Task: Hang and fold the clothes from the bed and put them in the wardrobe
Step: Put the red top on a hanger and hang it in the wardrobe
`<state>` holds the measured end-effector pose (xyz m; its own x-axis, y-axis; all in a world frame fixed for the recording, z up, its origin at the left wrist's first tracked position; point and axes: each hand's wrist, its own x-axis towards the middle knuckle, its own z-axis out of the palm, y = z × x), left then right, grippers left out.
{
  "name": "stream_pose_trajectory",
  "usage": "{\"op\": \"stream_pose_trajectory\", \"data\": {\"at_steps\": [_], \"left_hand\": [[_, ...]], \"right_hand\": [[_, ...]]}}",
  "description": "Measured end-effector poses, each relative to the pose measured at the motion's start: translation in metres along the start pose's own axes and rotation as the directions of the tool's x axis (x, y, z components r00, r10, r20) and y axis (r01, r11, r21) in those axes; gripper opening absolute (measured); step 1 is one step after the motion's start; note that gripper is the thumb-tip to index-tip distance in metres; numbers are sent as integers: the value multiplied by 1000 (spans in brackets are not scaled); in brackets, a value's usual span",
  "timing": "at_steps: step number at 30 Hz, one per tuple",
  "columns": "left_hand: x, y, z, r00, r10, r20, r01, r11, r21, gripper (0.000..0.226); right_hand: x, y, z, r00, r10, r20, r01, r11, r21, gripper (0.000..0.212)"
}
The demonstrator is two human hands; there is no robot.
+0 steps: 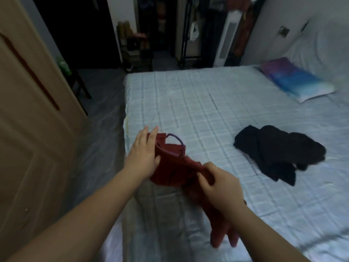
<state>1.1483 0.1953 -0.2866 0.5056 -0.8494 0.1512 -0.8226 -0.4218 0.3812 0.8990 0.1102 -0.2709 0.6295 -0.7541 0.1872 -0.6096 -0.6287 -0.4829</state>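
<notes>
I am looking into a home bedroom. A bed (207, 103) with a pale checked sheet fills the centre and right of the frame, a pillow (294, 82) at upper right. A wooden door (28, 114) stands at left, cluttered shelves (136, 46) at top centre.

Dim, bluish indoor light; the pale checked bed sheet (217, 110) is brightest at far right, the far doorway nearly black. Soft blur throughout, a shadow at the near bed edge, wide-angle bending at the edges.
</notes>
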Motion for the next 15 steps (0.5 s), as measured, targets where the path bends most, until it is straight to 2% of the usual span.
{"op": "stream_pose_trajectory", "data": {"at_steps": [3,5,9,12,15], "left_hand": [[4,24,-18,982,63,178,-90,985,146,95],[7,43,-26,968,75,240,-126,971,203,74],[16,85,-35,962,112,250,-152,977,149,26],[27,125,-44,968,116,223,-145,982,121,17],[36,170,-56,977,145,154,-164,980,114,14]], "right_hand": [[-11,22,-35,996,85,39,-88,992,93,16],[-9,45,-56,993,107,44,-114,976,184,10],[13,83,-100,996,32,83,-57,948,314,6],[40,105,-127,994,0,108,-26,972,234,5],[66,116,-147,989,-93,119,79,991,112,4]]}}
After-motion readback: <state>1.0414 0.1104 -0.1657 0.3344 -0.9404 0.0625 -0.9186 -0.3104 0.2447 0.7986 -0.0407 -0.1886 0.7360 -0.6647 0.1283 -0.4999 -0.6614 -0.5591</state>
